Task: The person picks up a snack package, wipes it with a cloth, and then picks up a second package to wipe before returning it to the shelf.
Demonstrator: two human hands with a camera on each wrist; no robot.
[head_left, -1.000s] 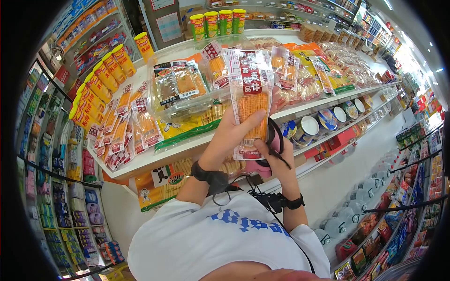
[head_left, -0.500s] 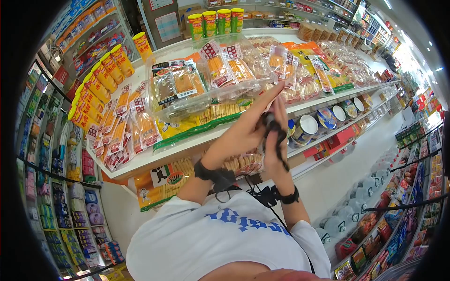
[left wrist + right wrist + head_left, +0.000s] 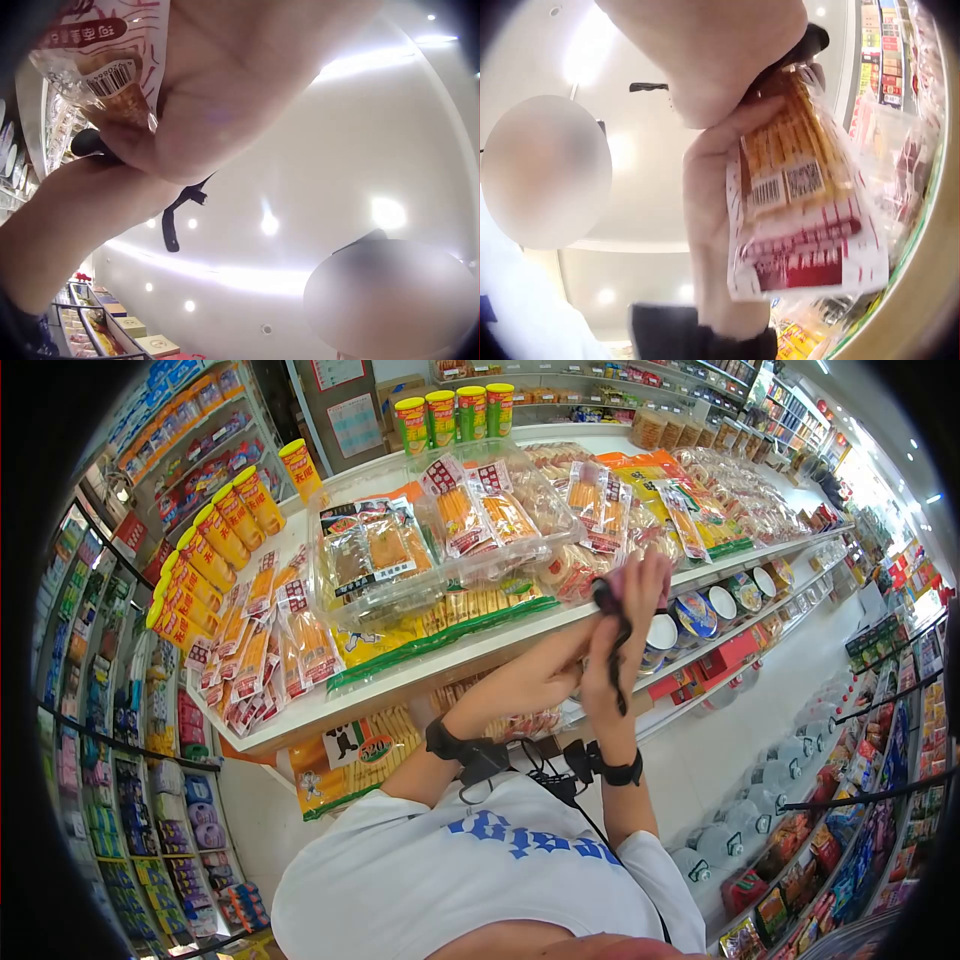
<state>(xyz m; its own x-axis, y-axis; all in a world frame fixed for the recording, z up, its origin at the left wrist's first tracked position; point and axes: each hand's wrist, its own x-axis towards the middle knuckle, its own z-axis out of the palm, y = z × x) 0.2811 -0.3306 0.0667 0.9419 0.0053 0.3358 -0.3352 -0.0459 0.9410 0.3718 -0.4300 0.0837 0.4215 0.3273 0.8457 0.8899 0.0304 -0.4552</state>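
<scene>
A clear, red-and-white snack packet [image 3: 795, 225] with orange-brown strips inside shows its barcode side in the right wrist view. My left hand [image 3: 558, 675] grips it, thumb lying across the strips. In the left wrist view the packet [image 3: 112, 56] sits against the left palm. Beside it is my right hand [image 3: 625, 635], raised in front of the counter with a pink item [image 3: 664, 594] at its fingers and a black strap [image 3: 618, 660] hanging across it. Much of the pink item is hidden by the hand. From the head camera, the hands hide the packet.
On the white counter [image 3: 262, 732] lie similar packets [image 3: 250, 650] and a clear plastic tray [image 3: 455, 575] holding more snacks. Yellow-lidded canisters [image 3: 215, 550] line its far edge. Tubs [image 3: 697, 615] fill a lower shelf, and large bottles [image 3: 760, 795] stand on the floor at right.
The packet's front faced the head camera a second ago; it has since turned out of that view. Both hands have shifted right, and more of the tray now shows.
</scene>
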